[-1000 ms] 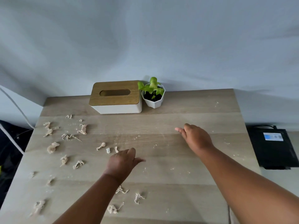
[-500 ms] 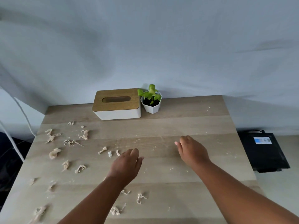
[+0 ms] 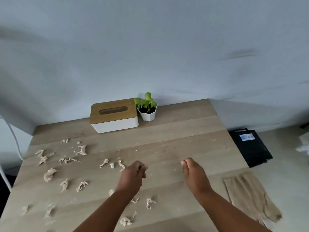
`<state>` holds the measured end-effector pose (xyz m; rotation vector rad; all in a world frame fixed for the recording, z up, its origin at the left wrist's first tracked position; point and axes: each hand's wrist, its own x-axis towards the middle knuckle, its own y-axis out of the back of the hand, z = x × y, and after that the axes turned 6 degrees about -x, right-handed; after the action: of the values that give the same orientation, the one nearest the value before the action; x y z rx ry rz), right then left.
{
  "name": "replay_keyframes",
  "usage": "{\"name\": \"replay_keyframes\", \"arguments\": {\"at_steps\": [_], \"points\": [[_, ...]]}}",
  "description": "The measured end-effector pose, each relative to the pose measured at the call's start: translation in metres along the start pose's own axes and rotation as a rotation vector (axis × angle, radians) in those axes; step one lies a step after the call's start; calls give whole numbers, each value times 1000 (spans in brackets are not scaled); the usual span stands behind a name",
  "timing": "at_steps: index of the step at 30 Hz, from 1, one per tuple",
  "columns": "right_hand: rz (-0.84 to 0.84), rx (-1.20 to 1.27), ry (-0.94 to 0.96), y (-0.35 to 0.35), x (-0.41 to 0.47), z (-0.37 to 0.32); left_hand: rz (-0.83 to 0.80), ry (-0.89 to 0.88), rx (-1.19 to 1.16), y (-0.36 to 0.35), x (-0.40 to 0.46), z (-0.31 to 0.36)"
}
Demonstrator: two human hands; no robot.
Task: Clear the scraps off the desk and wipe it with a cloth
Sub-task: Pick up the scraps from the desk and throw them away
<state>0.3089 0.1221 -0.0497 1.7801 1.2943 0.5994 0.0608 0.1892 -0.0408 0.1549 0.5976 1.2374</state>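
Scraps, crumpled beige curls, litter the worktop left of your left hand, whose grip is curled, contents unclear. Your right hand hovers with fingertips pressed together. A folded tan cloth overhangs the right edge. A wood-lidded tissue box and potted plant stand at the back edge.

Scraps across desk left; tissue box and plant behind; cloth right.
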Motion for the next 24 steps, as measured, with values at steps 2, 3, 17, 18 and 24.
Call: {"name": "replay_keyframes", "arguments": {"at_steps": [2, 3, 17, 18, 24], "points": [[24, 74, -64, -1, -17, -8, 8, -12, -18, 0, -6, 1], [33, 105, -95, -2, -25, -13, 6, -15, -35, -1, -9, 2], [142, 767, -660, 25, -134, -50, -165, 184, -487, -36, -55, 31], [156, 811, -688, 27, -140, -49, -190, 185, -499, -41, -60, 33], [194, 935, -765, 41, -177, -35, -305, 216, -509, -72, -89, 32]]}}
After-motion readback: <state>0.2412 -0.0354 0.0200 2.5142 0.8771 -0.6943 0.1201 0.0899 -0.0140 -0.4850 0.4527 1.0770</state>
